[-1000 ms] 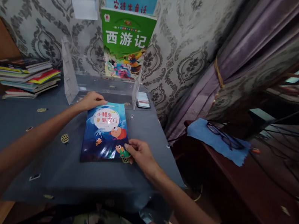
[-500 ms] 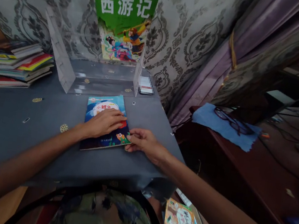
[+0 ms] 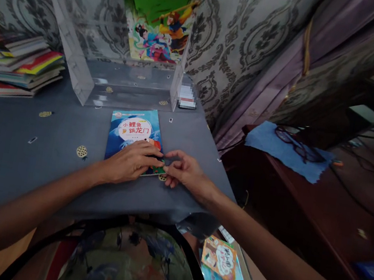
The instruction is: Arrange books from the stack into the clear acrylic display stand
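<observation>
A thin blue picture book [image 3: 136,128] with a white cloud-shaped title patch and a red fish lies closed on the grey patterned tablecloth. My left hand [image 3: 132,162] rests flat across the lower half of its cover, fingers stretched to the right and hiding part of the picture. At the book's lower right edge is my right hand [image 3: 182,172]. Its index finger and thumb are apart, their tips touching or very near the edge, while the other fingers curl loosely below. No grip on the book shows there.
Behind the book stands a clear acrylic stand [image 3: 125,102], with a green poster [image 3: 160,13] on the wall. Stacked books [image 3: 24,67] sit at the left. Glasses [image 3: 299,146] lie on a blue cloth [image 3: 265,140] to the right. Two books, an orange one [image 3: 219,259] on top, lie below.
My left hand has slid down the cover, uncovering more of the title. The thumb and index finger of my right hand have spread from their pinch at the corner. The view has shifted slightly.
</observation>
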Available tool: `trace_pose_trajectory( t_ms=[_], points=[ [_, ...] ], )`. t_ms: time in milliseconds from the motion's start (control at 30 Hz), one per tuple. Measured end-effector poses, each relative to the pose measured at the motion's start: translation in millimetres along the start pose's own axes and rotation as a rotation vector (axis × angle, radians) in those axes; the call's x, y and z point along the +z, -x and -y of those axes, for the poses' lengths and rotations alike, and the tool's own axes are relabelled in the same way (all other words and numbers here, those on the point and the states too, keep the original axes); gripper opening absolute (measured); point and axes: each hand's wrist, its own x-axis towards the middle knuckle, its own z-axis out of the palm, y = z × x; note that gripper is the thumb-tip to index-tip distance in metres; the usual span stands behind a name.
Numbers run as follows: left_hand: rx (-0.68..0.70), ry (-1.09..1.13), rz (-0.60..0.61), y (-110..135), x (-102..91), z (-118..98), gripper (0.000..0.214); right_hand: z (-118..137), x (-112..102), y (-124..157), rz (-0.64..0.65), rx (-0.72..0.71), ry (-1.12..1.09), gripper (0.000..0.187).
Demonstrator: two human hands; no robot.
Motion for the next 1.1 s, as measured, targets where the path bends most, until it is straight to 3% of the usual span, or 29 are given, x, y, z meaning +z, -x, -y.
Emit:
trace_pose_trajectory(
  t_ms=[467,800,1100],
  points=[
    [0.006,-0.157,0.054,-0.8,8.4,-3.5,0.03,6.6,-0.2,6.9,-0.066,0.068,-0.021,0.041],
    [0.054,-0.215,0.094,0.2,11.5,-10.2,0.02,5.7,7.0,7.4,-0.225,-0.032,-0.048,0.039],
    [0.103,-0.271,0.097,3.6,8.2,-10.0,0.031,-2.0,7.0,6.1,-0.263,-0.11,-0.061,0.033]
  ],
)
